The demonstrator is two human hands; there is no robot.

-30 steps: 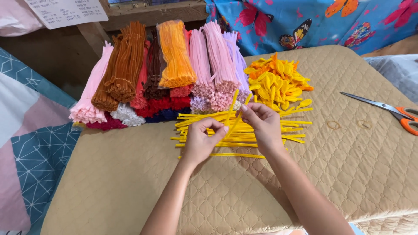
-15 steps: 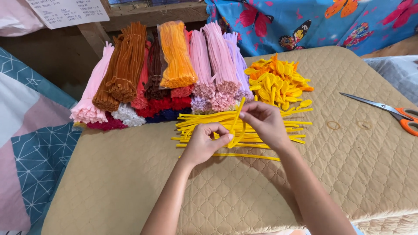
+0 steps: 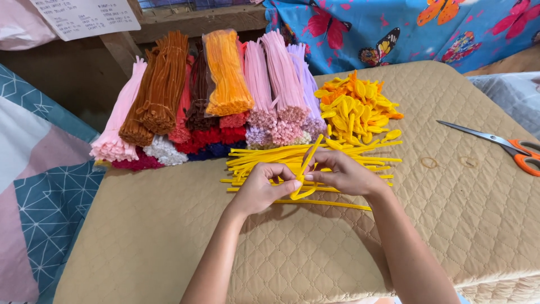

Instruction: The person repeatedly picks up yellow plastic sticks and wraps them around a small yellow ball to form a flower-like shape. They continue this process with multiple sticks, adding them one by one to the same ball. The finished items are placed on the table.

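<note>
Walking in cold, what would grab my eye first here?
Most likely the row of fuzzy craft-stem bundles at the back of the quilted tan surface, in pink, brown, orange and lilac. Right in the middle, the left hand and right hand bend one yellow stem into a loop above a loose pile of yellow stems. Orange-handled scissors lie off at the right edge.

We see a tan quilted cushion (image 3: 169, 236) serving as the work surface, lit by soft, even light. Behind it hangs a blue cloth with butterflies (image 3: 405, 28), next to a rough wooden beam (image 3: 197, 19). A teal and pink patterned blanket (image 3: 39, 191) lies to one side.
</note>
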